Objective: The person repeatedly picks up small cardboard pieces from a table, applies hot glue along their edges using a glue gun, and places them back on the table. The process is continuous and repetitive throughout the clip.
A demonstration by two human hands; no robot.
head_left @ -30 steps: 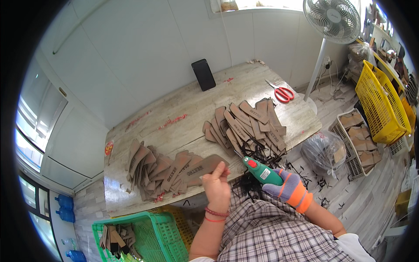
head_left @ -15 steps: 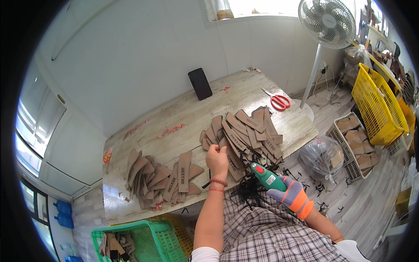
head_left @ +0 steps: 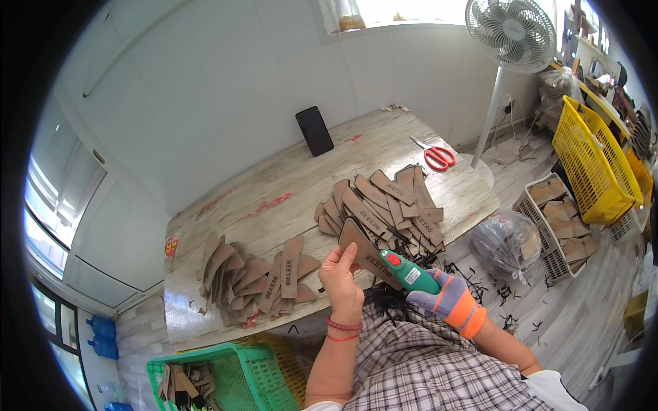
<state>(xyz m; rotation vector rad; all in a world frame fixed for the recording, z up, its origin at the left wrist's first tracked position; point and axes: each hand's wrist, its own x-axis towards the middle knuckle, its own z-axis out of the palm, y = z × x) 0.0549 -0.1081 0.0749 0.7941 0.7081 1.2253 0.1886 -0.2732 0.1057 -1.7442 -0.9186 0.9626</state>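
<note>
My left hand (head_left: 343, 281) pinches the left edge of a brown, dark-edged strip (head_left: 354, 240) with printing on it, raised at the table's near edge. In a grey and orange glove, my right hand (head_left: 449, 300) is wrapped around a green handheld power tool (head_left: 419, 279) with a red button. Its nose meets the strip's right side in this view; the working tip is hidden. Beyond my hands lies a fanned pile of similar strips (head_left: 391, 205). A second pile of strips (head_left: 240, 277) rests to the left. Black trimmings (head_left: 387, 305) gather below the held strip.
On the wooden table (head_left: 274, 185) are red-handled scissors (head_left: 439, 158) and a propped phone (head_left: 314, 131). A green crate (head_left: 240, 383) stands below on the left. To the right are a clear plastic bag (head_left: 504, 243), a crate of brown pieces (head_left: 545, 236), a yellow basket (head_left: 593, 164) and a fan (head_left: 510, 31).
My left hand has picked up a strip from the near side of the pile and brought it closer to me. The tool has moved slightly left and up against the strip.
</note>
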